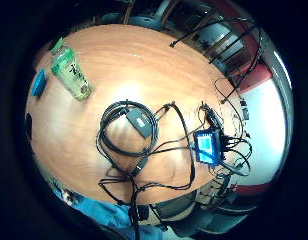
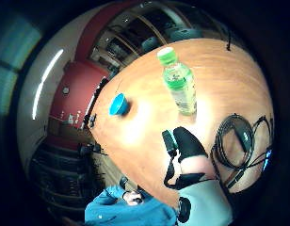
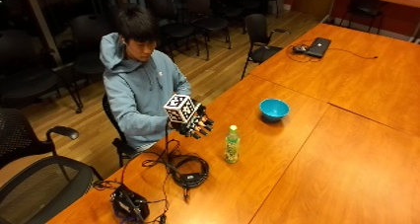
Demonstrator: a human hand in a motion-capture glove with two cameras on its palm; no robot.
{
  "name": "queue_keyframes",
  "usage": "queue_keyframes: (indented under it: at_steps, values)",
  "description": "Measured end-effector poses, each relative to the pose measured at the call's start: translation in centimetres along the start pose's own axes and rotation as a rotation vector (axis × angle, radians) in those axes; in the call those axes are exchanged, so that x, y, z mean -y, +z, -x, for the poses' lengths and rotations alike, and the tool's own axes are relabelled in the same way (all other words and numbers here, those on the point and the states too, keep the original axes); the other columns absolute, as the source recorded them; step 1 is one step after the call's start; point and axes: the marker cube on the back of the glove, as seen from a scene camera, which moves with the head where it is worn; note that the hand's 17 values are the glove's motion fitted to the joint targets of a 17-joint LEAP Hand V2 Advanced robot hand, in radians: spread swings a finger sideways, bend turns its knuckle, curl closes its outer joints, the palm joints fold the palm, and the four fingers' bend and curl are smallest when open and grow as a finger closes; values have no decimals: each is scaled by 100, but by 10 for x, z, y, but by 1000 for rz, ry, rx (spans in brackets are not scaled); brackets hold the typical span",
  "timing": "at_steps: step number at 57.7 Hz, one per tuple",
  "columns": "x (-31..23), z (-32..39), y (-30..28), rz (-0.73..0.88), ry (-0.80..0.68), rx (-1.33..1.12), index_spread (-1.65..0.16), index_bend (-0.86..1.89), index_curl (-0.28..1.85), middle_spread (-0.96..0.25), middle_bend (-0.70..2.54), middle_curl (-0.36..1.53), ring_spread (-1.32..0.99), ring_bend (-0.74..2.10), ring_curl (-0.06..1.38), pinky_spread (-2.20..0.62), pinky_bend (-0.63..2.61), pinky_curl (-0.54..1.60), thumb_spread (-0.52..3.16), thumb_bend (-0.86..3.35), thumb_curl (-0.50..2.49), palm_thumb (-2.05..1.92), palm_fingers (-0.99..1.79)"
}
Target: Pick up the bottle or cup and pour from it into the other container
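Two containers stand on the table (image 3: 367, 150): green-capped bottle (image 3: 231, 145) upright, blue bowl (image 3: 273, 108) beyond. Gloved right hand (image 3: 192, 123) hovers near the bottle, fingers relaxed, holding nothing; reaching comes next.

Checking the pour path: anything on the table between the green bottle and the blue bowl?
Nothing: the outside view shows bare table between the bottle and the bowl.
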Motion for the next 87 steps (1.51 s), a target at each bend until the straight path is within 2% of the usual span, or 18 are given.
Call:
queue_keyframes:
  at_steps: [29,49,62,87]
  values:
    - [28,-13,12,-185,31,269,-22,12,23,9,20,33,14,41,30,25,64,29,91,-3,37,69,12]
    - [28,10,56,-356,74,505,-21,13,22,11,21,34,14,43,30,25,66,29,90,-3,36,69,10]
    - [38,10,71,-396,132,647,-20,13,22,12,21,34,14,43,30,25,67,29,90,-3,37,69,10]
    - [48,28,96,-468,194,773,-19,12,21,13,22,35,15,44,30,25,70,29,89,-3,37,70,8]
